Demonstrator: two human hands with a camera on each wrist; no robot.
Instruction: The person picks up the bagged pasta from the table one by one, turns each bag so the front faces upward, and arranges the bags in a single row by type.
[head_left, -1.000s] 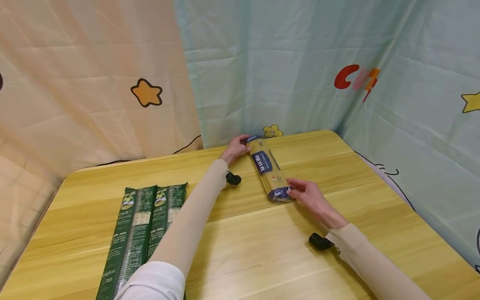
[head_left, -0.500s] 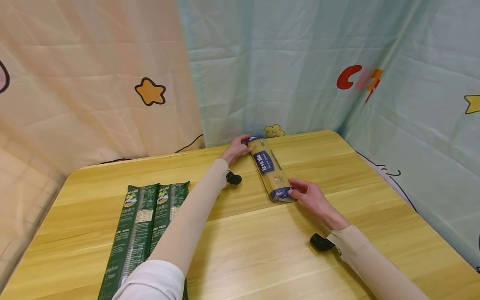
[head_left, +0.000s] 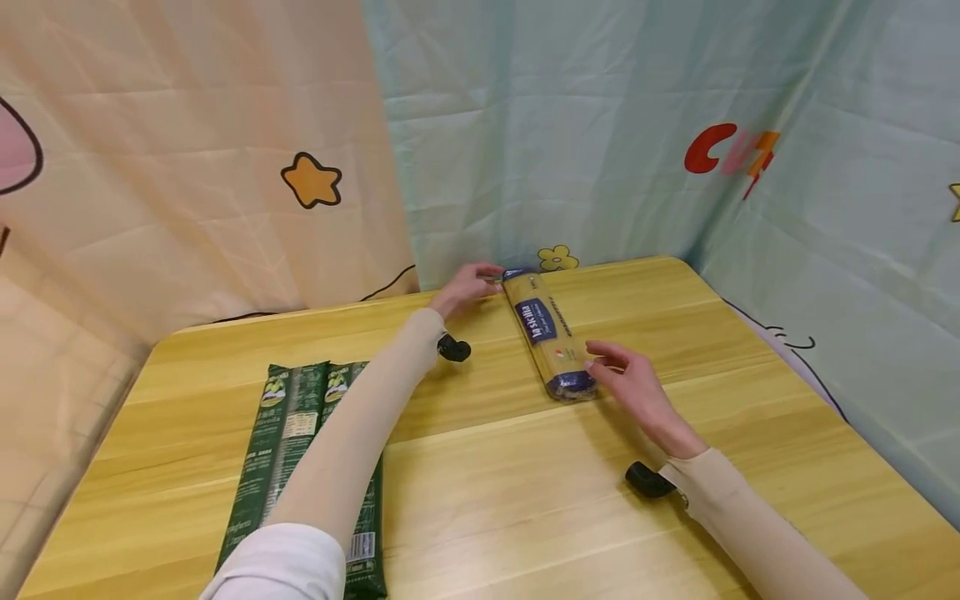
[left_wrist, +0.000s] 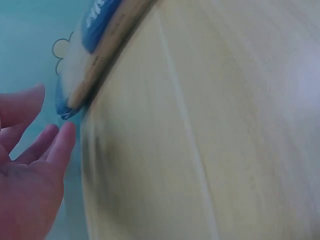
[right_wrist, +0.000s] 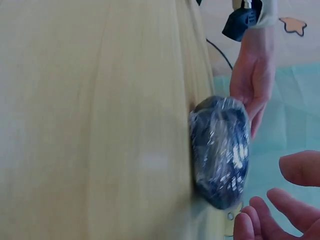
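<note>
A yellow pack of dry pasta (head_left: 553, 333) with a dark blue label and blue ends lies slanted on the wooden table near its back edge. My left hand (head_left: 468, 287) is beside the far end of the pack; in the left wrist view its spread fingers stand apart from the blue tip. Next to the near end is my right hand (head_left: 643, 396), thumb and fingers parted. The right wrist view shows a gap between that hand and the shiny wrapped end. Two green spaghetti packs (head_left: 258, 467) lie side by side at the left, partly hidden under my left forearm.
The wooden table (head_left: 480, 492) meets a printed curtain (head_left: 480, 133) along its back and right sides. A black wrist mount (head_left: 453, 348) sits at the left wrist, and another black mount (head_left: 647, 481) at the right.
Both hands have let go of the yellow pasta pack and drawn slightly away from its ends. The pack stays flat in place, while the head view has shifted a little to the left.
</note>
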